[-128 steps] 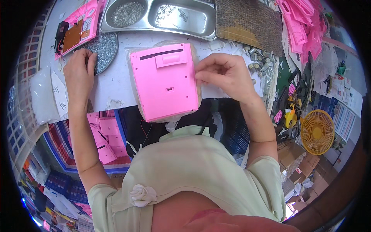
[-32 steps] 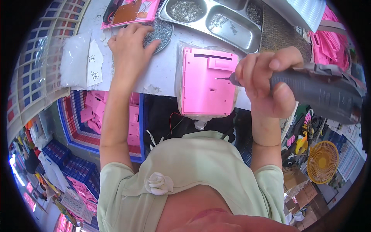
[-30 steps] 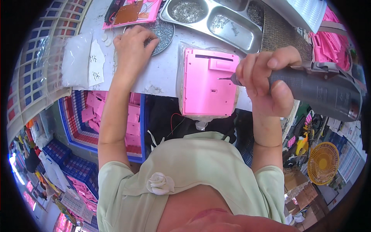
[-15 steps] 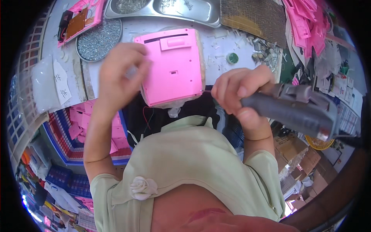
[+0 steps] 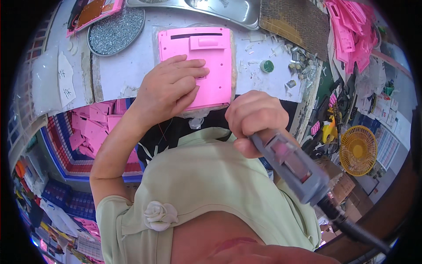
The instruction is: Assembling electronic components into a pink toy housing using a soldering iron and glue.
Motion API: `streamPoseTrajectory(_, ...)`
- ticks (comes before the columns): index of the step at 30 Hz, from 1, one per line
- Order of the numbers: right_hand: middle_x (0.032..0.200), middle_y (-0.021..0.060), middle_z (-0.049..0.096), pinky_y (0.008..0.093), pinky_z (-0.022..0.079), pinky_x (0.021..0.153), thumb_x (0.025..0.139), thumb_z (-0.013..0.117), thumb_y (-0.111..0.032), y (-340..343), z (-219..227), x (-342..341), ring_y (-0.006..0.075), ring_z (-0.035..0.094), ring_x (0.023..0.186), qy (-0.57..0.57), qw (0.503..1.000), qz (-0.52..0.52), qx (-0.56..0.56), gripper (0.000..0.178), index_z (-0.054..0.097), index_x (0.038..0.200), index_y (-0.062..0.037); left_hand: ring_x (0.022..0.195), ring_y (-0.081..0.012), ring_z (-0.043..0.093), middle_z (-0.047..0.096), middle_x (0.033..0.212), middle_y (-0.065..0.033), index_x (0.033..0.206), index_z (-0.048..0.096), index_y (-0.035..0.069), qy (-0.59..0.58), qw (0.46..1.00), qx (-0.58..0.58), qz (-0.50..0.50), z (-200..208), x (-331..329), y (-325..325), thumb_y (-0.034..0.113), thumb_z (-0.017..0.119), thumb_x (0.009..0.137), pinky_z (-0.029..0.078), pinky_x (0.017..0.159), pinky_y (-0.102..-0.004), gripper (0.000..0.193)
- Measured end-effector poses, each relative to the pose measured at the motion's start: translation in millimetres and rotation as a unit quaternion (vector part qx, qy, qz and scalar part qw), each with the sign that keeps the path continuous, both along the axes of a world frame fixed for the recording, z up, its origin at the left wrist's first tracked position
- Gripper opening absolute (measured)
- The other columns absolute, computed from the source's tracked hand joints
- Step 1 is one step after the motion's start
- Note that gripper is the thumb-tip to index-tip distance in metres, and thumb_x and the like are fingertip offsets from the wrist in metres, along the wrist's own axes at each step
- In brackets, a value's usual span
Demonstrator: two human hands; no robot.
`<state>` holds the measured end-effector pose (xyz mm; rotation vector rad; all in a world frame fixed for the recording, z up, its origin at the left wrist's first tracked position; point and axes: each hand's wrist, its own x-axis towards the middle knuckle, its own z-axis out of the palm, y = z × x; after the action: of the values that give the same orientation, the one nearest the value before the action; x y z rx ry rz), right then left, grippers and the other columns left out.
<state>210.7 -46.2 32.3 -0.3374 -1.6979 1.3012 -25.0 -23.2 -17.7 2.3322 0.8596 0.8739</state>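
Note:
A square pink plastic casing lies on a plastic-wrapped pad at the near edge of the table. It has a long dark slot near its far edge, a raised block below the slot and small screw holes. My left hand rests flat on the casing's left half, fingers stretched out, covering part of it. Wrapped round the grip of a grey electric screwdriver, my right hand is beside the casing's near right corner. The fingers hide the tool's tip.
A round dish of screws stands far left, a metal tray at the back. Small metal parts and a green-topped round container lie to the right. A blue crate of pink parts sits lower left, pink parts far right.
My left hand has come down onto the casing from its left side. My right hand has swung the screwdriver's rear end toward me and down, near the same corner.

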Motion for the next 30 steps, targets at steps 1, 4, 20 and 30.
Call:
streamPoseTrajectory(1,0.059,0.0031,0.055,0.0358,0.049,0.047,0.085,0.075,-0.006,0.9,-0.4,0.7,0.0211,0.054,0.044,-0.004,1.0,0.025,-0.01,0.025,0.05,0.082,-0.0053,0.12,-0.0283,0.068,0.075,0.118,-0.0089,0.078,0.058,0.004,-0.004,1.0,0.0,0.001,-1.5,0.3,0.2,0.003,0.073,0.083,0.051,0.105,-0.0485,0.016)
streamPoseTrajectory(4,0.058,0.0021,0.053,0.0359,0.047,0.047,0.087,0.077,-0.013,12.4,11.2,5.9,0.0204,0.052,0.044,0.042,0.994,0.051,-0.085,0.028,0.05,0.081,-0.0076,0.119,-0.0278,0.068,0.075,0.118,-0.0086,0.079,0.058,0.004,-0.012,1.0,0.001,0.002,-3.9,-0.1,0.4,0.003,0.073,0.083,0.051,0.105,-0.0483,0.015)
streamPoseTrajectory(20,0.056,0.0034,0.052,0.0354,0.047,0.045,0.091,0.074,-0.018,66.9,16.5,-6.7,0.0189,0.05,0.043,0.046,0.998,0.039,-0.021,0.03,0.048,0.082,-0.0074,0.116,-0.0267,0.069,0.075,0.117,-0.0073,0.082,0.064,0.004,-0.034,0.999,-0.001,0.015,-5.7,1.3,1.4,0.003,0.071,0.084,0.052,0.103,-0.0468,0.007)
streamPoseTrajectory(30,0.056,0.0044,0.052,0.0363,0.047,0.045,0.09,0.074,-0.016,92.1,4.8,-13.0,0.0209,0.05,0.042,-0.03,0.998,0.058,0.02,0.029,0.047,0.082,-0.0072,0.116,-0.0265,0.069,0.074,0.116,-0.0082,0.078,0.06,0.004,-0.039,0.999,-0.003,0.012,-8.4,0.1,2.6,0.002,0.07,0.083,0.052,0.102,-0.0469,0.011)
